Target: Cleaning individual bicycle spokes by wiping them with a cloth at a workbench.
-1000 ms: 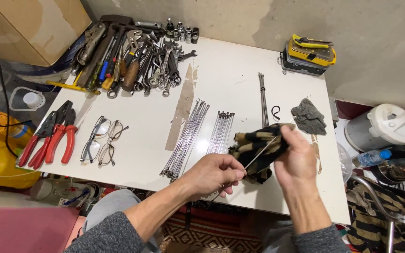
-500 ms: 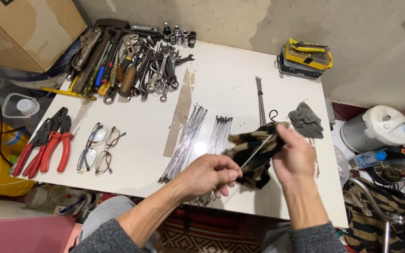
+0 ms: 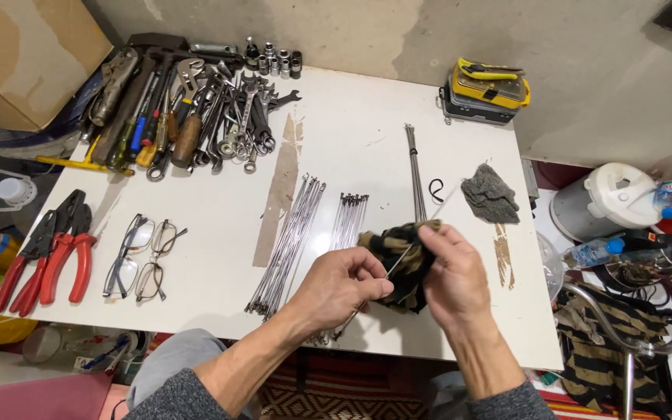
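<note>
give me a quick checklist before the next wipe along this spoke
1. Left hand pinches the thin metal spoke: ok.
2. Right hand presses the camouflage cloth around the spoke: ok.
3. Spoke's lower end stays apart from the spoke bundle on the white table: cannot tell, it is hidden under the left hand.
4. Bare table beside the hands for setting the spoke down: ok.
5. Grey scouring pad lies close to the right hand: ok.
6. Spoke surface clean: cannot tell, too thin to judge.
</note>
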